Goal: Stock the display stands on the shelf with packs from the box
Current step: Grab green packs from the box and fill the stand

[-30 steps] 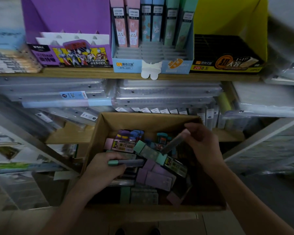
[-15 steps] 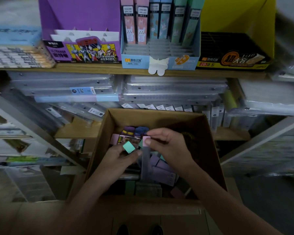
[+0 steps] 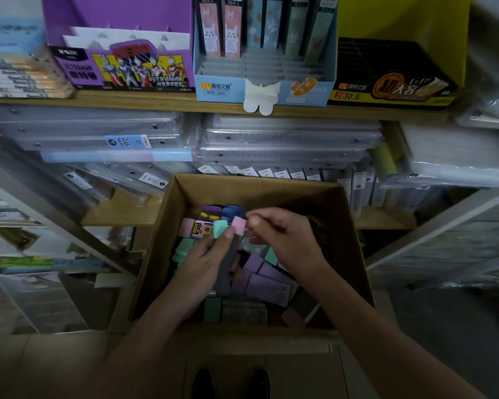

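An open cardboard box [image 3: 167,243] sits below the shelf, holding several slim packs in purple, green and pink. My left hand [image 3: 202,263] is over the box, shut on two upright packs side by side: a green-capped pack [image 3: 220,228] and a pink-capped pack [image 3: 228,260]. My right hand [image 3: 283,240] pinches the top of the pink-capped pack from the right. On the upper shelf stand three display stands: a purple one [image 3: 121,67], a light-blue one [image 3: 271,70] with several packs at its back, and a yellow-black one [image 3: 392,76].
The wooden shelf edge [image 3: 156,102] runs across above the box. Under it lie stacks of clear plastic folders [image 3: 285,139]. White metal frame bars [image 3: 432,226] slant at both sides. My shoes [image 3: 231,384] show at the bottom on the tiled floor.
My hands came together over the box. The right hand brought the pink-capped pack beside the green-capped one in the left hand, and both packs now stand upright together.
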{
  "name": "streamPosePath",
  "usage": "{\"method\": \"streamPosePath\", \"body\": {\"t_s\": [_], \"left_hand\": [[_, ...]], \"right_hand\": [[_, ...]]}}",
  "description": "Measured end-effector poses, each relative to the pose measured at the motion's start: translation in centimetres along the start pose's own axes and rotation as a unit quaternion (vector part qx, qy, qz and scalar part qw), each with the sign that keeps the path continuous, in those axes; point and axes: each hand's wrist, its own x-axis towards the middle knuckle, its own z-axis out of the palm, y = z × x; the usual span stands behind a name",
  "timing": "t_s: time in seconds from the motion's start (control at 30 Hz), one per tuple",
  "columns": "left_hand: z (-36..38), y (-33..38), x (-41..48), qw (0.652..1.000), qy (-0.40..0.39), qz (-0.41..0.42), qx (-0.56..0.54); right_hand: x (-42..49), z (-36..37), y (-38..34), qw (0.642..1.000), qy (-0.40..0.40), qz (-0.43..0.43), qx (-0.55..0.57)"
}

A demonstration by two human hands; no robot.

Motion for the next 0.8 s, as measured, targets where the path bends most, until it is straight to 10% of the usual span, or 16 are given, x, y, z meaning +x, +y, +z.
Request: {"method": "streamPosePath", "body": {"t_s": [0.33,0.8], "left_hand": [[-4.0,-1.2,-0.2,0.988,0.122,-0.03,-0.092],[-3.5,-0.3,-0.1,0.958,0.152,-0.121,-0.211]], "right_hand": [[-3.4,-7.6,5.4,0.921,0.004,0.297,-0.253],[-4.0,-5.4,4.6,0.946,-0.041,0.279,-0.16]]}}
